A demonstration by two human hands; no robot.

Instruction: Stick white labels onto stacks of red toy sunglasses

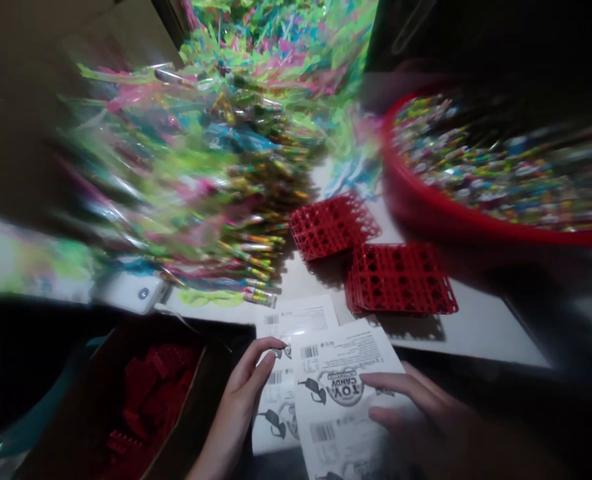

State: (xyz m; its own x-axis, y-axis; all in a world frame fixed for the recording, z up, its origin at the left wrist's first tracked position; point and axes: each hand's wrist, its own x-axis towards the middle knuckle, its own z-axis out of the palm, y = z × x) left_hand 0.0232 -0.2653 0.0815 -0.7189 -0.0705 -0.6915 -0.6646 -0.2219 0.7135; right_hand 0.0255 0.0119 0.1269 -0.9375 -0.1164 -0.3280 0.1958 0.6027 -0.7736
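Two overlapping white printed label sheets lie low in front of me, the right sheet (343,360) over the left sheet (271,403). Barcodes, small print, sunglasses drawings and the words "TOY CANDY" are on them. My left hand (249,383) is closed at the left sheet's edge, its thumb and index finger on the paper. With its index finger and thumb over the face of the right sheet, my right hand (421,400) grips that sheet's right side. Its other fingers are partly hidden behind the paper. Another printed sheet (306,313) lies flat on the table edge.
Two stacks of red plastic lattice pieces, a rear stack (333,227) and a front stack (401,280), stand on the white table (501,340). A red tub (391,173) of small colourful items is at right. Colourful wrapped sticks (191,187) are heaped left, near a white device (131,293). A box (191,400) holds red pieces.
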